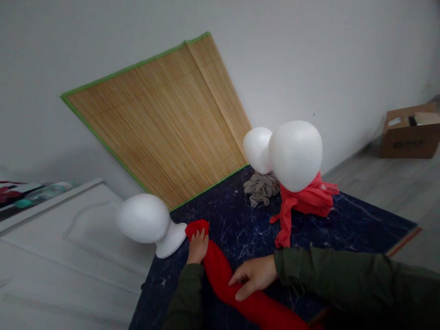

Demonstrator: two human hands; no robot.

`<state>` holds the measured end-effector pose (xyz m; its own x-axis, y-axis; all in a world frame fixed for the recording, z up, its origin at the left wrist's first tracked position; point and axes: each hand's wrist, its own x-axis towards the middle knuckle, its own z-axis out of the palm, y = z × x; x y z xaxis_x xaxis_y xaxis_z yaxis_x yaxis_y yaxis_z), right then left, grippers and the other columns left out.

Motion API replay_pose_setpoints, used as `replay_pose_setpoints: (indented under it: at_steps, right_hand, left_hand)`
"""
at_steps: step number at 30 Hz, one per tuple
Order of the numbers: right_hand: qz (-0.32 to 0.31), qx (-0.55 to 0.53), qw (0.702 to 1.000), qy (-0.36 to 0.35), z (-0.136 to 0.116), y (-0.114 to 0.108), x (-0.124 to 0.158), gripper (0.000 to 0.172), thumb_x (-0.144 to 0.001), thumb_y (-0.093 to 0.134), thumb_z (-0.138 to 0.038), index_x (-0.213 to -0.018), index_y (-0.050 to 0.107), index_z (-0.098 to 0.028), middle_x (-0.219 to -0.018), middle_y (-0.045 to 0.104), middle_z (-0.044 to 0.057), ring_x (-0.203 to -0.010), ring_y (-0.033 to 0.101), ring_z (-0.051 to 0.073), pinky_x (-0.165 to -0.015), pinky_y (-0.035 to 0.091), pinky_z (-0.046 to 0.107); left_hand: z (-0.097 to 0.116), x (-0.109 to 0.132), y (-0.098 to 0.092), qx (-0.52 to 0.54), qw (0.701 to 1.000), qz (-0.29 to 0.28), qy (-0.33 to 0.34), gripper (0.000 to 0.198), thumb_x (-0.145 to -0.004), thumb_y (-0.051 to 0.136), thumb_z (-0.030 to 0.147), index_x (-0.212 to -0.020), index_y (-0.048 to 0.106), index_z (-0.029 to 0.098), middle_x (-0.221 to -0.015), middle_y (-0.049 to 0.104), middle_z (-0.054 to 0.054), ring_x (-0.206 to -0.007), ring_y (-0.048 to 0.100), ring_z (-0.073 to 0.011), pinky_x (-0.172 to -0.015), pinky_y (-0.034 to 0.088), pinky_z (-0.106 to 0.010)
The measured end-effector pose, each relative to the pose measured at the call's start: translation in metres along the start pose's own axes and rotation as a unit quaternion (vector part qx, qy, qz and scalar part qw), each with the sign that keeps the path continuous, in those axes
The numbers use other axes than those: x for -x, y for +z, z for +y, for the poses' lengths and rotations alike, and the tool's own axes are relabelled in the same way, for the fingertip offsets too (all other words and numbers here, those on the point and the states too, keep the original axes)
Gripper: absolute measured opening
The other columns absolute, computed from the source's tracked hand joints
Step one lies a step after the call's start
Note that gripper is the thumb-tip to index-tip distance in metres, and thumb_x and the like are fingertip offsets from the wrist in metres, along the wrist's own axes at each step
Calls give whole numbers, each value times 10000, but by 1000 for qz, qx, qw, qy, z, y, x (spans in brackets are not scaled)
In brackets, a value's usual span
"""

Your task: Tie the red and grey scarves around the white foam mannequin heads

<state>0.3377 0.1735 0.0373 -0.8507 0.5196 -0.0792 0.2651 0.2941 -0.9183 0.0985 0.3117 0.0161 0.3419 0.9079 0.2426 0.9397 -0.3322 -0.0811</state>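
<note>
A long red scarf (223,270) runs diagonally across the dark blue marbled table (237,220) and out at the bottom of the view. At its far end, my left hand (198,247) is closed over the fabric, fingers on top and thumb hidden. My right hand (256,277) rests on the middle of the scarf, thumb and fingers apart. Left of the scarf's far end stands a white foam mannequin head (144,218), its round base close to the red fabric.
Two more white foam heads (295,153) stand at the back right, with a coral scarf (316,197) and a grey scarf (260,189) around their bases. A bamboo mat (161,114) leans on the wall. A white cabinet (85,256) is left; a cardboard box (409,137) sits on the floor.
</note>
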Motion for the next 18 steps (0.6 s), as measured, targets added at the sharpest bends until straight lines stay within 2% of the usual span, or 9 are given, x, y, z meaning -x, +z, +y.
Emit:
replay_pose_setpoints:
  at_steps: [2,4,7,10,13,15,18]
  right_hand:
    - [10,41,999,-14,-5,6,1,667,-698,589,-489,-1273,414,-200,-1055,578,53,-845,570,134,-761,429,202]
    - [17,71,997,-34,-6,11,1,719,-692,582,-513,-1304,364,-207,-1052,571,68,-778,578,127,-764,437,222]
    - [36,89,991,-88,-1,12,0,612,-780,482,-480,-1301,368,-180,-1019,573,78,-645,562,84,-714,447,201]
    - [109,152,971,-150,3,9,2,486,-823,435,-406,-1221,468,-130,-1003,575,98,-687,555,95,-699,437,187]
    - [164,202,950,-175,3,1,5,367,-836,421,-315,-1118,542,-114,-931,607,85,-745,558,108,-695,427,179]
    - [212,219,936,-174,1,-7,8,317,-840,400,-270,-1073,559,-123,-899,622,68,-767,565,111,-711,425,186]
    - [311,236,904,-174,-5,-19,16,286,-845,375,-252,-1029,568,-149,-934,626,59,-849,570,131,-770,421,220]
  left_hand:
    - [-13,-22,0,-3,1000,3,-2,295,-762,395,128,-934,635,139,-1183,552,-145,-1147,461,-260,-967,327,-428]
    - [-20,-38,2,-3,1000,13,-13,328,-767,381,157,-1004,606,129,-1146,580,-135,-1113,495,-241,-938,366,-404]
    - [-20,-46,4,-6,998,50,-41,402,-784,378,248,-1106,539,70,-1139,569,-179,-1086,507,-271,-904,383,-429]
    - [-12,-40,-9,-17,993,101,-58,486,-815,345,330,-1190,457,43,-1223,486,-211,-1130,447,-308,-927,332,-466]
    - [9,-28,-39,-13,983,178,-37,439,-839,308,322,-1140,495,64,-1153,536,-181,-1076,478,-284,-925,335,-417]
    - [33,-18,-62,-5,979,203,4,388,-849,290,300,-1038,553,86,-1036,591,-159,-981,529,-260,-885,368,-384]
    - [85,5,-87,0,988,125,90,310,-854,310,294,-906,587,165,-875,623,-92,-855,571,-213,-793,419,-329]
